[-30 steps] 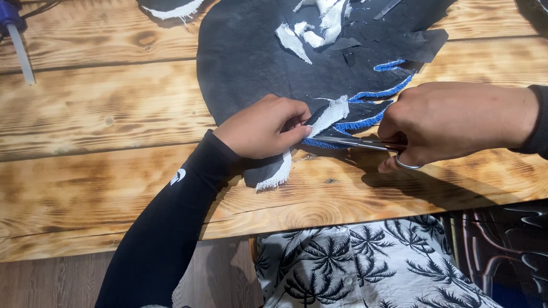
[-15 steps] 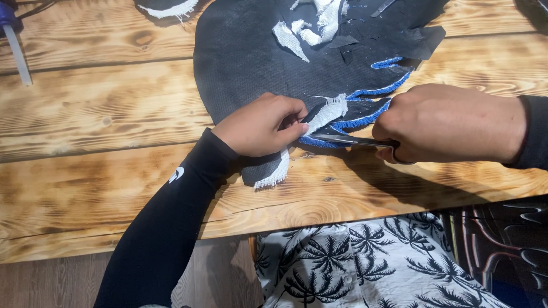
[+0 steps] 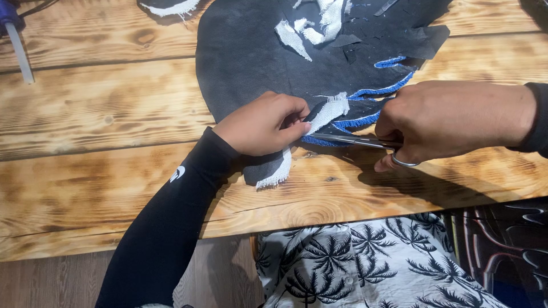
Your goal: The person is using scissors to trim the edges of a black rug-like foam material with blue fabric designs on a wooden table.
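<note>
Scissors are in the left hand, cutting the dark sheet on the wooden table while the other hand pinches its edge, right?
Not quite. The head view shows the scissors in the right hand; the left hand pinches the dark sheet on the wooden table.

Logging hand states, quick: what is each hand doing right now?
Left hand: closed, pinching the black fabric piece at its blue-edged strip.
Right hand: closed around the scissors, blades at the strip.
</note>
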